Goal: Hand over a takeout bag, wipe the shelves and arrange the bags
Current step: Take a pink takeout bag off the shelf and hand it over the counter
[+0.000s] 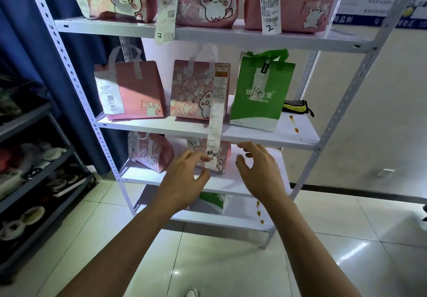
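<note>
A white metal shelf rack (161,128) holds takeout bags. On the middle shelf stand a plain pink bag (136,91), a pink cat bag (196,91) with a long receipt (216,121) hanging below the shelf edge, and a green bag (261,91) marked 14. My left hand (184,179) is open, its fingertips at the lower end of the receipt. My right hand (261,172) is open, just under the middle shelf's front edge. A yellow-and-grey cloth (298,107) lies at the shelf's back right. Brown stains (294,124) mark that shelf.
Three pink bags stand on the top shelf (231,36); two more pink bags (150,151) sit on the shelf below the middle one. A green bag (213,201) and brown stains (260,213) are on the lowest shelf. A dark shoe rack (34,158) stands left, before a blue curtain.
</note>
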Tool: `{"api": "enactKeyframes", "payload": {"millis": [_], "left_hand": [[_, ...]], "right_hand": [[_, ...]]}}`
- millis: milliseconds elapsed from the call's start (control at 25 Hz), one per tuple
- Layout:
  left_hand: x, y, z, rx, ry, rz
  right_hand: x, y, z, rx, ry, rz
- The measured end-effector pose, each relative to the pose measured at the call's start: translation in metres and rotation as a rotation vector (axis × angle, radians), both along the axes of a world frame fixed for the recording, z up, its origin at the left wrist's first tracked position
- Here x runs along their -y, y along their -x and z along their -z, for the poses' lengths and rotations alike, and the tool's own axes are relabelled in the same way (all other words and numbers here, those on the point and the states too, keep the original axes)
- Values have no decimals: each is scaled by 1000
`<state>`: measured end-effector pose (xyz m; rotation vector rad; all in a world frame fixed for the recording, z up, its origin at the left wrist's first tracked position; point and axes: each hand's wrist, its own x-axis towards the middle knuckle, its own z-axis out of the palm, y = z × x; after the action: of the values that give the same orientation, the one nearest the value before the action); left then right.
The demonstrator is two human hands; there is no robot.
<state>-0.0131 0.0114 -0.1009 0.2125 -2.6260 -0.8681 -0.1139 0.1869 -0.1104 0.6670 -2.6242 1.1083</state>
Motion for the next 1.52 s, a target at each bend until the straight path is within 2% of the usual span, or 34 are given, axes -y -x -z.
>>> {"api": "enactKeyframes", "payload": {"millis": [520, 840, 1120, 1360, 1520], "left_hand": [[105, 144, 4, -18, -103, 36], [150, 202, 18, -64, -98, 91], [192, 254, 17, -126, -111, -33], [219, 285, 23, -81, -104, -198], [231, 295, 23, -51, -186, -197]], "right_hand": [[105, 136, 2, 6, -27, 54], [151, 178, 13, 73, 1, 92], [176, 224, 8, 189, 187, 97], [191, 245, 19, 293, 242, 85], [197, 257, 21, 321, 312, 105]]}}
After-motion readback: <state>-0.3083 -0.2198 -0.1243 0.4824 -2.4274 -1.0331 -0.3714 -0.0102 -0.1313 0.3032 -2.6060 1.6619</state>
